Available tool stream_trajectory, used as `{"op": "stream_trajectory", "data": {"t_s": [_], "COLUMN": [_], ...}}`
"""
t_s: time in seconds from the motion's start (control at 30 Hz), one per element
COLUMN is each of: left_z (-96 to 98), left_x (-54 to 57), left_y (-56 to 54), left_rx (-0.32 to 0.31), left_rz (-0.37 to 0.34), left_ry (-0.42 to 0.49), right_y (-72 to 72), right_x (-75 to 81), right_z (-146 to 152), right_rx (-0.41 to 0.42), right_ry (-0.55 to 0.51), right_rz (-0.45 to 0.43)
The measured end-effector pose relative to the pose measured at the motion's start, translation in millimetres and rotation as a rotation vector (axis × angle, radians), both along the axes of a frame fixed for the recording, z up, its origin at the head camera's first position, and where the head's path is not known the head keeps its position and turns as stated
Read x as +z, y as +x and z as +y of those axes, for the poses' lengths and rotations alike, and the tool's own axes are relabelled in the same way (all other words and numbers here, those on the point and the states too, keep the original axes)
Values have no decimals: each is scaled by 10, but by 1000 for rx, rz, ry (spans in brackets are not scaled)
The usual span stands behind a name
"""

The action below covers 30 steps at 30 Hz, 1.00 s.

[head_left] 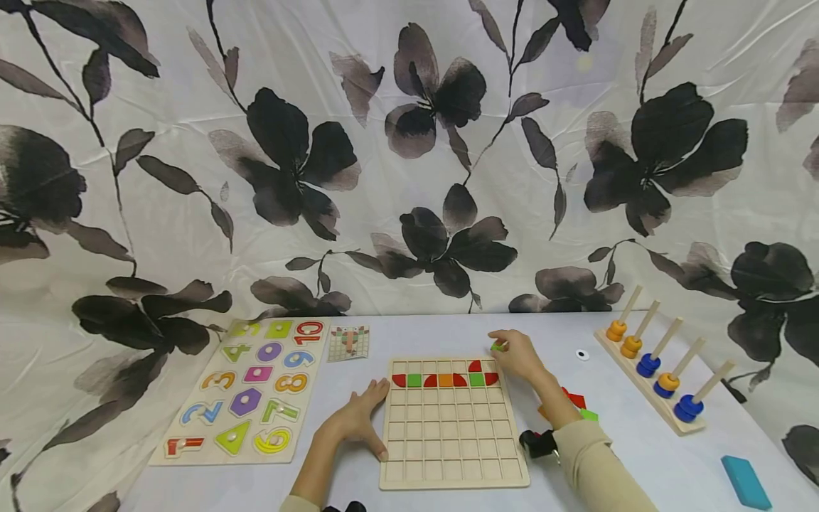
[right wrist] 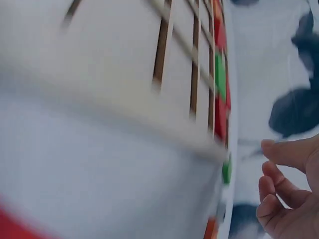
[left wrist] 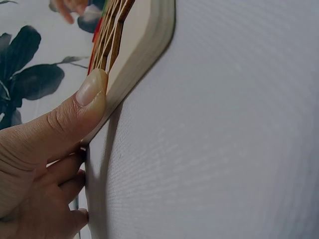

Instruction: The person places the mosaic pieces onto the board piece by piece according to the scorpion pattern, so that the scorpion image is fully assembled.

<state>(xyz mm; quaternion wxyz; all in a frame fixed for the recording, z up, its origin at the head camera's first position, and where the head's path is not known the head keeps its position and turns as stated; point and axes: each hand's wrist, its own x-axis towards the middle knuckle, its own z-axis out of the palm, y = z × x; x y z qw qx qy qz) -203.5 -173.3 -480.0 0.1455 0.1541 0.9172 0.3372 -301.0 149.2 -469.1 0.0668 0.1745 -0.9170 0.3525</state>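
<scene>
A wooden grid board [head_left: 454, 451] lies flat in the middle of the table, with red, green and orange [head_left: 446, 380] pieces set in its far rows. My left hand [head_left: 358, 419] holds the board's left side; in the left wrist view the thumb [left wrist: 92, 92] presses on the rim and the fingers lie along the edge. My right hand [head_left: 520, 355] is by the board's far right corner, its fingers loosely bent. A small green piece [right wrist: 227, 172] shows just past that corner, apart from the fingertips [right wrist: 269, 149] in the right wrist view.
Left of the board lie a number and shape puzzle [head_left: 301, 412] and a small pattern card [head_left: 348, 343]. On the right are loose red [head_left: 576, 400] and green [head_left: 589, 414] pieces by the right forearm, a peg stand with rings [head_left: 652, 384] and a teal block [head_left: 746, 482].
</scene>
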Motion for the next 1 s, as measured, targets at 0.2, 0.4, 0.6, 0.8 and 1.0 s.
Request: {"op": "stream_trajectory", "data": {"t_s": [0.2, 0.4, 0.6, 0.8, 1.0], "left_z": [-8, -6, -14, -12, -4], "left_x": [21, 17, 7, -13, -20], "left_y": [7, 8, 13, 1, -6], "left_rx": [4, 6, 6, 3, 7], "left_rz": [-1, -7, -4, 2, -3], "left_ry": [3, 2, 6, -2, -3], "right_y": [18, 50, 70, 68, 66], "right_x": [-29, -93, -127, -129, -117], "right_z": [497, 757, 770, 678, 640], "right_rx": [-80, -135, -116, -90, -55], "right_ry": [67, 68, 33, 81, 157], "right_rz": [-108, -261, -319, -292, -201]}}
